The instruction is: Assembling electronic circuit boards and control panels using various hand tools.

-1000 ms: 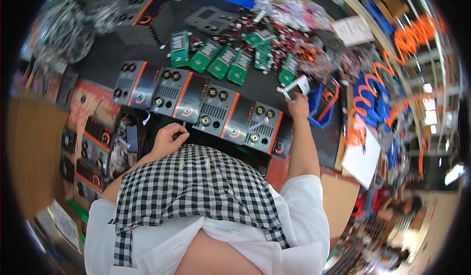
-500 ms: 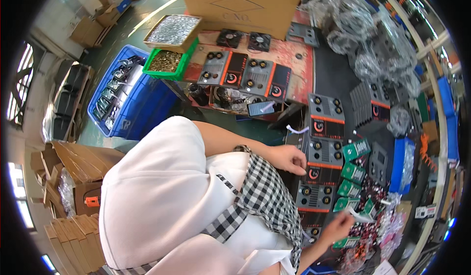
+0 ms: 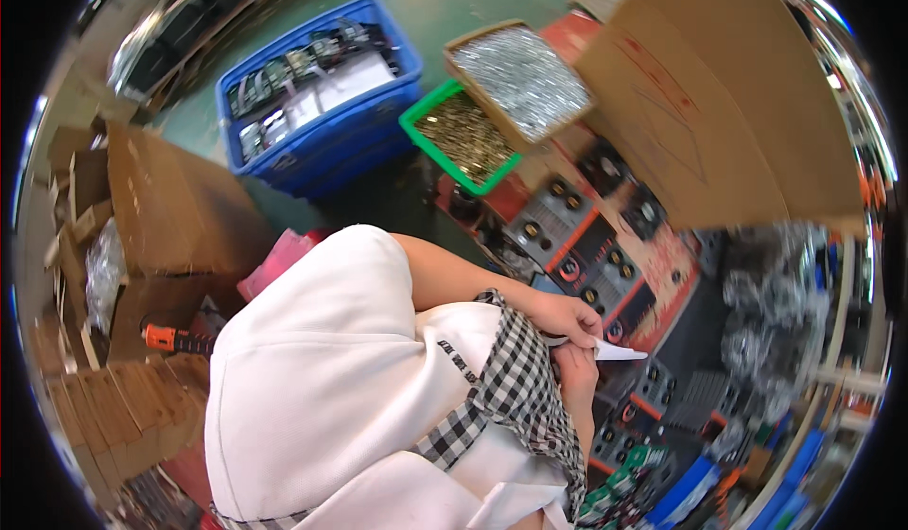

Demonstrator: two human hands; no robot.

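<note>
My left hand (image 3: 567, 318) and my right hand (image 3: 576, 367) meet in front of my checkered apron. Between their closed fingers a thin white strip (image 3: 619, 351), paper-like, sticks out to the right. Its other end is hidden by the fingers. Just beyond the hands, grey-and-black front panels (image 3: 551, 222) with orange stripes and round sockets lie on a worn red table (image 3: 673, 263). More such panels (image 3: 653, 384) lie to the right of my right hand, with green circuit boards (image 3: 626, 471) nearer to me.
A green bin (image 3: 486, 182) of brass-coloured parts and a box (image 3: 522, 78) of silvery parts stand at the table's left end. Behind rises a large carton (image 3: 719, 104). A blue crate (image 3: 326, 104) stands on the floor. Black fans (image 3: 643, 210) and clear plastic wrap (image 3: 771, 312) lie rightward.
My right hand has come from the green boards to my left hand, bringing the white strip. The view has swung left, so the bench now lies farther right and lower.
</note>
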